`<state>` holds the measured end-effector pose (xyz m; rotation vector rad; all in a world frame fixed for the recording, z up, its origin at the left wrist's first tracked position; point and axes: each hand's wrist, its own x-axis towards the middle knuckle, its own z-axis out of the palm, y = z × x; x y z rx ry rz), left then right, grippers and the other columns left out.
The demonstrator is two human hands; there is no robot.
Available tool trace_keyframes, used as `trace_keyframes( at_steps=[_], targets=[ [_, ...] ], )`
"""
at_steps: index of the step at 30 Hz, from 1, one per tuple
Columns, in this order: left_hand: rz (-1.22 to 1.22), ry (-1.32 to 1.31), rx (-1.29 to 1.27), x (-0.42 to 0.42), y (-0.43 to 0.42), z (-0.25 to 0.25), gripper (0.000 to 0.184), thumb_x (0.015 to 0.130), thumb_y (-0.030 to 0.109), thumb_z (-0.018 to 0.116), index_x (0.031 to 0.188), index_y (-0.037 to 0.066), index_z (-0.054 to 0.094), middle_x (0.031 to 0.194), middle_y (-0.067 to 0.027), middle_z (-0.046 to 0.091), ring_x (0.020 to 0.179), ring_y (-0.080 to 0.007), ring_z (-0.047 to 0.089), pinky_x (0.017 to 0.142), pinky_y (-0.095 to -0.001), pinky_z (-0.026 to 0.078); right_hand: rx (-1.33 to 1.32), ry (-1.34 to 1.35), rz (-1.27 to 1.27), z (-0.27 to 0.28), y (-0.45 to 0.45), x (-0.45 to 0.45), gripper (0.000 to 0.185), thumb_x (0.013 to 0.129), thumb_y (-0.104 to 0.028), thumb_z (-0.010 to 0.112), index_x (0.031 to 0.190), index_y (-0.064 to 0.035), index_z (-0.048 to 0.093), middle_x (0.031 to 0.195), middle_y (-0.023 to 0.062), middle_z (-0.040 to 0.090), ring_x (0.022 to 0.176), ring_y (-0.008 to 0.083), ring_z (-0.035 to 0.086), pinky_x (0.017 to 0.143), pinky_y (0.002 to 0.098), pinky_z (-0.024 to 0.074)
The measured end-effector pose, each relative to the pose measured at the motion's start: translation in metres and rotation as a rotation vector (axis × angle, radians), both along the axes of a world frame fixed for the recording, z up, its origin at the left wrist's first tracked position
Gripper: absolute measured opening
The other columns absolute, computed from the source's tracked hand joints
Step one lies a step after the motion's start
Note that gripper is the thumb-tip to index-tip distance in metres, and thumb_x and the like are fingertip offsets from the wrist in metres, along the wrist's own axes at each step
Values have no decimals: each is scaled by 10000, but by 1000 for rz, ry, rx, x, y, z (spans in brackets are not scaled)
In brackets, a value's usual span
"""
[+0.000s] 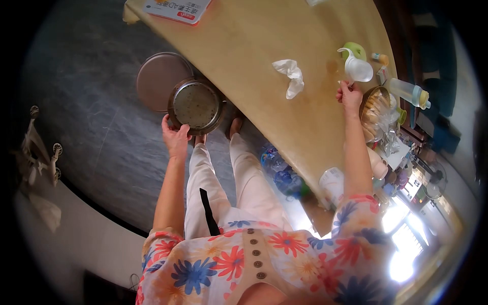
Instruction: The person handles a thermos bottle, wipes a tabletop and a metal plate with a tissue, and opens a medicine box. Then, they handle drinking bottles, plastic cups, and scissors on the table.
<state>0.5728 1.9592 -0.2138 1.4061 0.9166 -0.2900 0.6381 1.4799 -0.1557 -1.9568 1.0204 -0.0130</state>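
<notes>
My left hand (177,136) grips the rim of a round metal pan (195,105), thumb on top, beside the table edge and above the floor. Small dark specks show on the pan's inside. Partly behind the pan is a round pinkish-brown lid or stool top (161,80); which one I cannot tell. Over the right side of the table, my right hand (349,96) has its fingers closed round the handle of a white scoop (359,69). A green round object (354,51) sits just beyond the scoop. A crumpled white tissue (291,77) lies left of this hand.
The yellowish table (244,56) carries a red-and-white package (178,9) at its far left. Along its right side stand a clear bottle (406,92), a basket of wrapped food (375,114) and a white container (333,183). Blue-tinted bottles (284,173) stand beside the table.
</notes>
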Motion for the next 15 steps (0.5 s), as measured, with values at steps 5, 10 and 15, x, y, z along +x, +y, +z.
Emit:
trace_keyframes(
  at_steps=[5,10,15],
  targets=[
    [1,36,44,3,4,0,562,690,-19,564,1209,70,367,832,-43,539,618,-94,523,439,-226,436,-276,51,127,-4,14,-32,403,748,-201,692,1070,-46,506,692,42,573,545,124,545,469,252,436],
    [3,44,65,10,1,4,592,683,-8,578,1230,61,363,833,-51,532,630,-100,524,447,-237,444,-263,-175,608,-30,127,-10,451,731,-195,680,1138,-96,514,929,72,544,743,143,534,672,307,463],
    [57,38,60,14,7,-3,609,673,-1,591,1236,48,365,830,-60,528,619,-109,526,448,-242,452,-149,-246,482,-113,91,45,247,740,-113,616,976,-41,593,851,105,595,737,209,576,646,319,463]
  ],
)
